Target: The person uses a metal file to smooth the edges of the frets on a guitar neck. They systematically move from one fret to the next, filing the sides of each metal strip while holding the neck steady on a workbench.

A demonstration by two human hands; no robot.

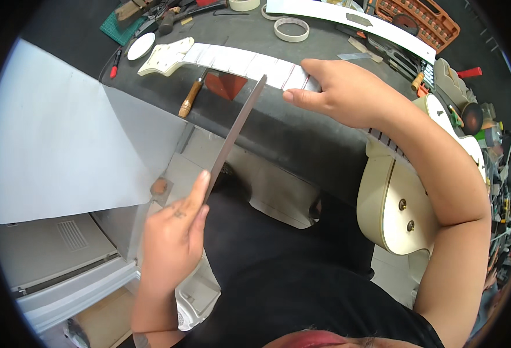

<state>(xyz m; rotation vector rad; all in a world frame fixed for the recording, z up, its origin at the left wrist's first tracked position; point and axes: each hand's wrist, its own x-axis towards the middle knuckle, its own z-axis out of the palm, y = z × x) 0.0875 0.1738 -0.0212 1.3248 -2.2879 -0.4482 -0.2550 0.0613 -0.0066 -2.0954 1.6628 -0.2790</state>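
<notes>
A cream electric guitar lies across the dark workbench (278, 130), its body (391, 203) at the right and its headstock (165, 57) at the far left. Pale tape strips cover the neck (238, 62). My right hand (339, 93) rests on the neck, thumb pointing left along its near edge. My left hand (174, 232) grips the near end of a long flat metal file (235, 130), index finger stretched along the blade. The file's far tip reaches the taped neck.
A wooden-handled tool (190, 98) and a red block (225, 84) lie beside the neck. Tape rolls (291, 29), a green cutting mat (119, 26), a red pen (115, 62), an orange organiser tray (420, 17) and a white strip (348, 20) sit further back. A white cabinet (58, 151) stands at left.
</notes>
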